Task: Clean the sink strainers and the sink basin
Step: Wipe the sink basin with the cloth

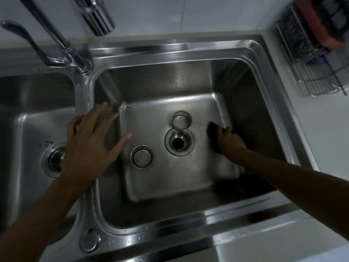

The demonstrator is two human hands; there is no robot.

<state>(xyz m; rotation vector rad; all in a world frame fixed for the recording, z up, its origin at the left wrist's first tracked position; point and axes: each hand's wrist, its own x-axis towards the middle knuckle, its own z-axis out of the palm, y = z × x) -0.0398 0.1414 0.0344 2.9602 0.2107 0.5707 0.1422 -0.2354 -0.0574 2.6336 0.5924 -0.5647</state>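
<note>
Head view: right sink basin (188, 186) fills the frame, its open drain (178, 142) at floor centre. I judge I'm scrubbing the basin floor. Two strainers lie loose on the floor: one (142, 156) left and nearer me from the drain, one (181, 120) just beyond it, touching its rim. My right hand (229, 140) is closed on a dark scrub pad (213, 127) by the right wall, nearer the drain and far strainer. My left hand (90, 140) hovers spread wide and empty over the divider, nearer the near strainer. Clear floor lies toward me.
</note>
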